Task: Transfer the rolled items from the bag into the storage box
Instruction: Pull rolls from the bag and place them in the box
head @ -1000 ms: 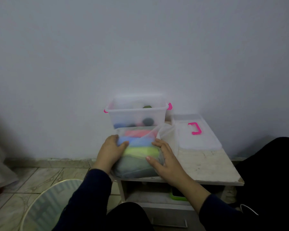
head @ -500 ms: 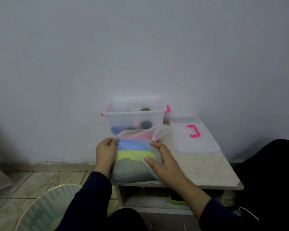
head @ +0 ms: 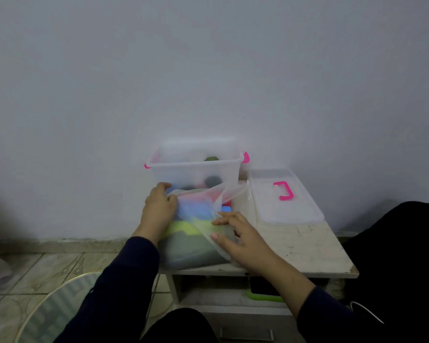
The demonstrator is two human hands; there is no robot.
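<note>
A translucent plastic bag (head: 196, 246) lies on the small table (head: 307, 253), stuffed with rolled items in red, blue, yellow-green and dark green. My left hand (head: 159, 209) grips the bag's left top edge. My right hand (head: 235, 233) holds the bag's right side, pulling the mouth apart so a blue roll (head: 226, 209) shows bare. Behind the bag stands the clear storage box (head: 196, 169) with pink latches; several dark and coloured rolls sit inside it.
The box's clear lid (head: 282, 201) with a pink handle lies flat on the table to the right. A green-edged object (head: 265, 297) sits on the shelf under the tabletop. A round glass tabletop (head: 50, 315) is at the lower left, over a tiled floor.
The bag's mouth has been pulled wider. My left hand has slid up to the bag's top edge and my right hand has shifted right and down, baring part of the blue roll.
</note>
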